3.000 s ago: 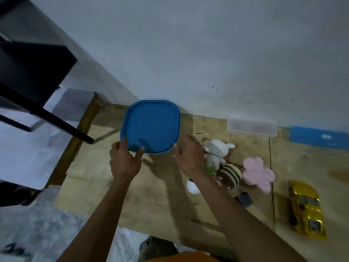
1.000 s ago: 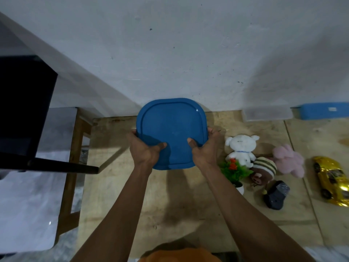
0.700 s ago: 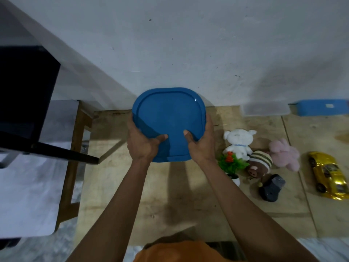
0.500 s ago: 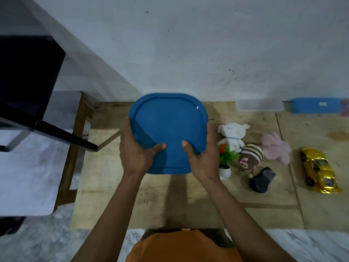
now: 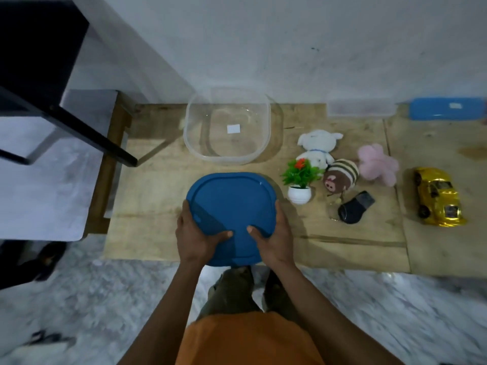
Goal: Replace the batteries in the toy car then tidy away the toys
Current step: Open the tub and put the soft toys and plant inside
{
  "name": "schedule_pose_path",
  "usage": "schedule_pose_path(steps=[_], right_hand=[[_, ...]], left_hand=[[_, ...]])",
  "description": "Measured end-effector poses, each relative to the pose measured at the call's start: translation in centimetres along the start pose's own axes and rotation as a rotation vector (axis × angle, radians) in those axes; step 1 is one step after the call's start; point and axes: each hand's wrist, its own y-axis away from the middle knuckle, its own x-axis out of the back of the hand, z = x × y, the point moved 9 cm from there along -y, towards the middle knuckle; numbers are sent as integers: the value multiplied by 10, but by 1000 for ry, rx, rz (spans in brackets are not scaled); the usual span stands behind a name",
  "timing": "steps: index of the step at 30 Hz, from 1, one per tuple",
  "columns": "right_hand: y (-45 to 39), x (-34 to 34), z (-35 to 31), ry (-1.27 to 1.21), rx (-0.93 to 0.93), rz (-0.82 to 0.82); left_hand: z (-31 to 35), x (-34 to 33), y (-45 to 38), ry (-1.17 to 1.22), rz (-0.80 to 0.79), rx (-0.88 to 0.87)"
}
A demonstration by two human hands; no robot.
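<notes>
I hold a blue square lid (image 5: 232, 204) over the near part of the wooden board, my left hand (image 5: 196, 239) gripping its left side and my right hand (image 5: 274, 239) its right side, thumbs on top. Behind it stands the clear plastic container (image 5: 264, 143), uncovered and with nothing in it. To the right lie a white plush bear (image 5: 317, 144), a striped brown plush (image 5: 341, 177), a pink plush (image 5: 378, 164), a small potted plant (image 5: 300, 181), a dark sock-like item (image 5: 355, 206) and the gold toy car (image 5: 436, 194).
The wooden board (image 5: 147, 206) lies on a marbled floor against a white wall. A clear flat box (image 5: 361, 108) and a blue case (image 5: 446, 111) sit along the wall. A black frame and a grey surface (image 5: 52, 164) are at the left.
Both hands took hold of the blue lid, lifted it off the clear container and drew it toward me. The container now stands uncovered by the wall.
</notes>
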Motion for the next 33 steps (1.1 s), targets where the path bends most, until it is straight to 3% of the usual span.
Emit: schedule_pose_path(steps=[9,16,22,26,29,33], right_hand=[[-18,-14,6,294,-15,147],[-14,-27,6,452,-13,111],[-16,-27,5,517,-18,44],[-20,-14,-3,334,2,1],[-18,40,-23,122,53,217],[-35,147,-45,126,142,635]], left_hand=[[-13,-18,-36,-145,-38,-32],[-26,-28,-34,-297,-48,-56],[-24,-32,-34,-342,-80,-24],[-9,-29,-33,-380,-51,1],[36,-31,-22,-257,57,-223],[121,-54,-6,23,67,-450]])
